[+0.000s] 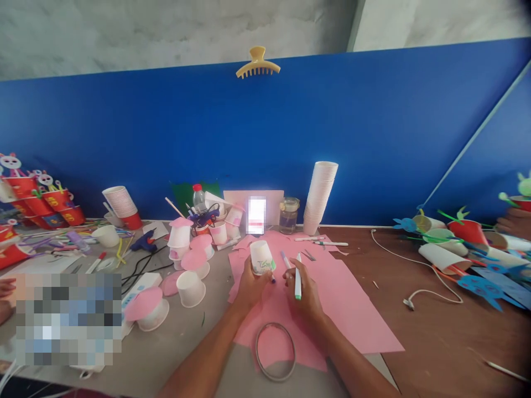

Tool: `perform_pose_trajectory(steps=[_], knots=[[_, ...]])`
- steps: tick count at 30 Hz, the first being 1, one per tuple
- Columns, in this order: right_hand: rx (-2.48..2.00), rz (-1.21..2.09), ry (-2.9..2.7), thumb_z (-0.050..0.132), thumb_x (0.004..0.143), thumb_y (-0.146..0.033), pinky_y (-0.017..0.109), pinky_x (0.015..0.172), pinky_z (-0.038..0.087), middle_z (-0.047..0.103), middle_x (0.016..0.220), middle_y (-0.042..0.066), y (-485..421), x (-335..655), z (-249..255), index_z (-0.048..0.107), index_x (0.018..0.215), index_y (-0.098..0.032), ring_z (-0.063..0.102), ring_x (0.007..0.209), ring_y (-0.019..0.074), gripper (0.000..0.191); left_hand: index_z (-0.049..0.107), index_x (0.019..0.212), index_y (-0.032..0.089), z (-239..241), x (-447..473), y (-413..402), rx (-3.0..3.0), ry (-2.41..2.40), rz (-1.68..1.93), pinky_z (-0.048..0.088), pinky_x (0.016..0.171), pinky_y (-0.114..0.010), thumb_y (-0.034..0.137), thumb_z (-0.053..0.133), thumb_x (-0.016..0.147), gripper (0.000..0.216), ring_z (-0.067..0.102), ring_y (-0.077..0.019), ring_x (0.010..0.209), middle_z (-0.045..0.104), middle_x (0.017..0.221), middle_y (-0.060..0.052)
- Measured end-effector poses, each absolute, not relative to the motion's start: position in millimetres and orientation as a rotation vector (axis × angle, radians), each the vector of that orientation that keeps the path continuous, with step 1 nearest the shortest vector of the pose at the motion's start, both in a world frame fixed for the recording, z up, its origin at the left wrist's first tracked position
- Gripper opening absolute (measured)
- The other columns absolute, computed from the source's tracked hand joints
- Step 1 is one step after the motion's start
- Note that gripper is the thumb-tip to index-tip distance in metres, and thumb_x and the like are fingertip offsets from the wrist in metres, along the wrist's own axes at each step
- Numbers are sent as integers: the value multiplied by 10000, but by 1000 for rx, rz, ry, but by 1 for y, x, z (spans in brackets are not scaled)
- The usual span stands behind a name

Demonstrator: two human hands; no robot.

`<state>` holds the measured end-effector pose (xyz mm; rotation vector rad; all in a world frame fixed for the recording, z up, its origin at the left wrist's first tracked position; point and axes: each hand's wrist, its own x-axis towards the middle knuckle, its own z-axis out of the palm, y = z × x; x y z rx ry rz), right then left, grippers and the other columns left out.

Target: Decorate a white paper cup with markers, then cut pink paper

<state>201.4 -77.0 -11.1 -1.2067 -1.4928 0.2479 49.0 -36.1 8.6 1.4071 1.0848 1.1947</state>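
My left hand [252, 286] is wrapped round a white paper cup [260, 253], tilted, with green marks drawn near its rim. A small dark tip shows beside my left thumb; what it belongs to is hidden. My right hand [306, 290] is closed on a white marker [298, 281] with a green end pointing down toward me. A lilac-and-white marker [286, 258] shows at the fingertips of the same hand; whether it is held too I cannot tell. Both hands are above pink paper sheets [344, 315].
A ring-shaped metal band [275, 351] lies near me. Behind stand a lit phone [256, 215], a glass jar [289, 215] and a tall cup stack [321, 196]. Pink-topped cups [149, 310] stand left, near a glue gun [144, 241]. A white cable [435, 293] and cup crafts [446, 257] lie right.
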Motion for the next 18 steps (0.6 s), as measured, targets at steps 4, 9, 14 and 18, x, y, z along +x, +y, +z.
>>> perform_pose_trajectory(steps=[4,9,14,18], knots=[[-1205,231,-1511,429,917,-208,261,544,500,623,740,0,-76,200,-10,446,1214,-201,600,569,143,298,497,1097,167,11,50,-37,1396,1111,1187,504,779,-332,323,678,749,422,641,-197,863,667,982,-81],[-1183,202,-1505,450,900,-211,267,568,508,635,788,18,-75,202,-14,461,1211,-195,623,618,154,311,515,1073,165,14,49,-39,1383,1143,1185,491,790,-335,342,693,729,426,643,-206,866,676,953,-76],[-1194,196,-1513,443,905,-196,274,589,511,634,801,23,-74,203,-18,445,1217,-199,624,638,163,312,507,1115,157,11,48,-38,1425,1130,1199,485,815,-342,331,705,713,480,633,-215,926,663,1029,-95],[-1192,200,-1513,445,909,-202,267,573,498,632,786,18,-75,201,-18,452,1211,-193,618,615,159,302,503,1125,154,13,48,-41,1417,1095,1218,487,798,-328,316,703,714,485,630,-207,907,658,1029,-95]])
